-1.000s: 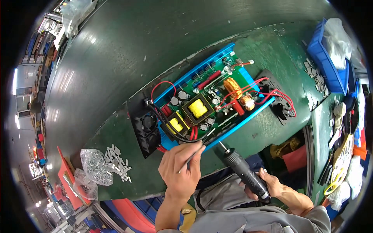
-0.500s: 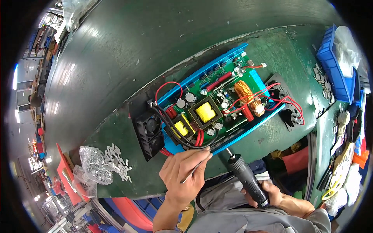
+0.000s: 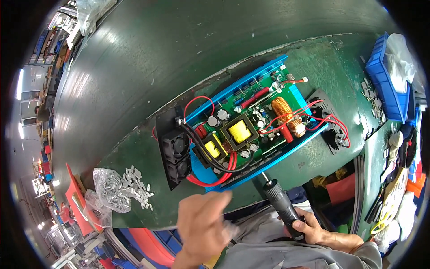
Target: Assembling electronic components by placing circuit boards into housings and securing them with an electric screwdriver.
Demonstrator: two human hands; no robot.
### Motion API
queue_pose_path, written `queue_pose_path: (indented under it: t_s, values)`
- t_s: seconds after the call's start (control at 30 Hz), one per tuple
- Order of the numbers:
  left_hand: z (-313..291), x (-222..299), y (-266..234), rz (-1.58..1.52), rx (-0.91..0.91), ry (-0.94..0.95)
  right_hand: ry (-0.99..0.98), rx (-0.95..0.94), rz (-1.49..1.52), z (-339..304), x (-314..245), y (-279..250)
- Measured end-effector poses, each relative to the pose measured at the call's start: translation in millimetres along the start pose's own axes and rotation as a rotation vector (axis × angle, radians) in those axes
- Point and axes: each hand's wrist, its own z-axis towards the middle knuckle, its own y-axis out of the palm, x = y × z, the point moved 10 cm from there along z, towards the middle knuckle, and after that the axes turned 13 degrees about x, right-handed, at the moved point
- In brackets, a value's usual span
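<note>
My right hand (image 3: 312,229) is closed around the black grip of an electric screwdriver (image 3: 281,204). Its bit points up toward the near rail of a blue metal housing (image 3: 286,151). My left hand (image 3: 201,226) hovers just in front of the housing's near left corner, smeared by motion, so I cannot make out its fingers. Inside the housing lies a green circuit board (image 3: 295,92) with a yellow-wound transformer (image 3: 239,132) and a copper coil (image 3: 282,109). A black end panel with two fans (image 3: 175,147) stands at the left end, joined by black and red cables (image 3: 210,183).
A second black end panel (image 3: 333,134) with red wires lies at the right end. Small metal pieces (image 3: 136,186) spill from a clear bag (image 3: 109,193) at left. A blue bin (image 3: 387,85) with plastic bags stands far right, beside more loose metal pieces (image 3: 374,101).
My left hand has drawn back from the cables toward me; a thin metal tool showed in it before. The red cables now bulge over the near rail. The screwdriver has barely moved.
</note>
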Motion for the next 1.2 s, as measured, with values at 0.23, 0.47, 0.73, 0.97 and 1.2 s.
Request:
queue_pose_path:
  t_s: [0.23,0.47,0.73,0.97,1.2]
  values:
    - [-5,-4,67,0.343,-0.38,0.172,-0.044,0.023,0.06,-1,0,-1]
    - [0,-5,70,0.296,-0.373,0.202,0.042,0.008,0.041,9,10,7]
    - [7,-4,43,0.197,-0.19,0.158,-0.024,-0.038,0.045,13,9,0]
    - [-4,-98,-49,0.181,0.245,-0.523,-0.42,0.212,-0.389,-6,1,-79]
    - [23,-38,-29,0.384,0.175,0.008,-0.471,0.252,-0.388,5,-11,-68]
